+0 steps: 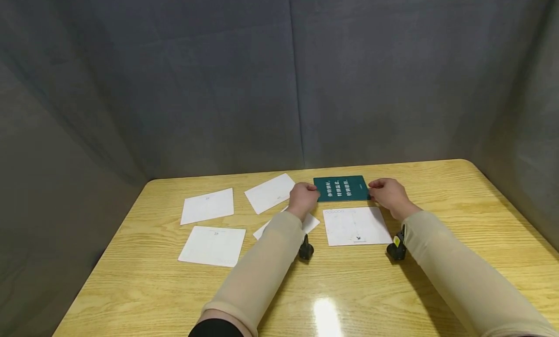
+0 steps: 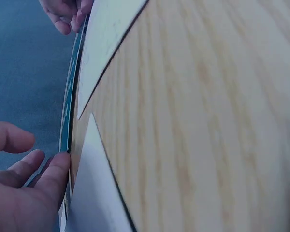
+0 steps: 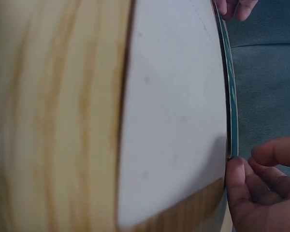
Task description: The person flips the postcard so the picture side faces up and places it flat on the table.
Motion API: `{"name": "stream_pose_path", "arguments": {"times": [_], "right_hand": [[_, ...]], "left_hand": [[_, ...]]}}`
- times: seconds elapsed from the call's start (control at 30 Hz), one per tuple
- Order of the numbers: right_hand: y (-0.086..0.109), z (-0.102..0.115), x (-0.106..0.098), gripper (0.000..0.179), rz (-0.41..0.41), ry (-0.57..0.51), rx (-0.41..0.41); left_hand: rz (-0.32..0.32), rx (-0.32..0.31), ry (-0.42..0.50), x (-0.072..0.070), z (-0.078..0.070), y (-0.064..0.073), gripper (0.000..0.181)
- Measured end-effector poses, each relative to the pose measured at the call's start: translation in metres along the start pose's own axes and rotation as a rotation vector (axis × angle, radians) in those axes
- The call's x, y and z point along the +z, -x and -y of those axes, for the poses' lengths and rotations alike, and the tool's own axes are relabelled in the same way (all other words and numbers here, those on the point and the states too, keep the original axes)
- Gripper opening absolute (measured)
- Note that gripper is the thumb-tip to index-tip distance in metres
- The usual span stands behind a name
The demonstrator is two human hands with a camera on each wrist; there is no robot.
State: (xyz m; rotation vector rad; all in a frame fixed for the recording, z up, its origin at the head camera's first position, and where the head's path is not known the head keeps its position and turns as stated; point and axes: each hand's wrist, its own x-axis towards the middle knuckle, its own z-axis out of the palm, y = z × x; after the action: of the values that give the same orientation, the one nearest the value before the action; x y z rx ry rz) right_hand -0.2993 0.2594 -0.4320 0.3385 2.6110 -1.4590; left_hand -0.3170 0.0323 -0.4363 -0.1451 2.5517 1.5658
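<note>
A dark green card (image 1: 341,189) with white characters lies near the table's back edge. My left hand (image 1: 304,199) is at its left end, fingertips touching the edge. In the left wrist view the thumb (image 2: 12,137) stands apart from the card. At the opposite end, my right hand (image 1: 390,195) touches the card's right edge with its fingertips. The right wrist view shows that hand's thumb (image 3: 275,151) raised off the card. Just in front of the green card lies a white card (image 1: 357,226). Another white card (image 1: 310,223) is partly hidden under my left forearm.
More white cards lie to the left: one at the back (image 1: 271,193), one at the far left (image 1: 207,206), and one nearer the front (image 1: 212,245). The wooden table (image 1: 349,288) ends at a grey curtain (image 1: 218,94) behind it.
</note>
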Motion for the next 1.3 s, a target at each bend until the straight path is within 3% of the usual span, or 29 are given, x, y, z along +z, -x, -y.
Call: {"name": "stream_pose_path", "arguments": {"times": [0.27,0.5,0.73,1.03,1.3], "right_hand": [[0.001,0.001,-0.002,0.04,-0.003,0.026,0.0],[0.003,-0.001,-0.005,0.043,0.018,0.039,-0.015],[0.002,0.006,-0.007,0.046,0.032,0.012,-0.023],[0.001,0.017,-0.002,0.048,0.075,0.014,-0.071],[-0.003,0.032,0.009,0.052,0.13,0.08,-0.085]], "left_hand": [[0.054,0.006,0.068,0.0,-0.001,0.003,0.033],[-0.009,0.058,0.07,-0.005,0.0,0.004,0.03],[-0.053,0.094,0.103,-0.029,0.007,0.001,0.033],[-0.086,0.044,0.169,-0.061,0.013,0.0,0.037],[-0.095,0.003,0.201,-0.086,0.019,0.001,0.045]]}}
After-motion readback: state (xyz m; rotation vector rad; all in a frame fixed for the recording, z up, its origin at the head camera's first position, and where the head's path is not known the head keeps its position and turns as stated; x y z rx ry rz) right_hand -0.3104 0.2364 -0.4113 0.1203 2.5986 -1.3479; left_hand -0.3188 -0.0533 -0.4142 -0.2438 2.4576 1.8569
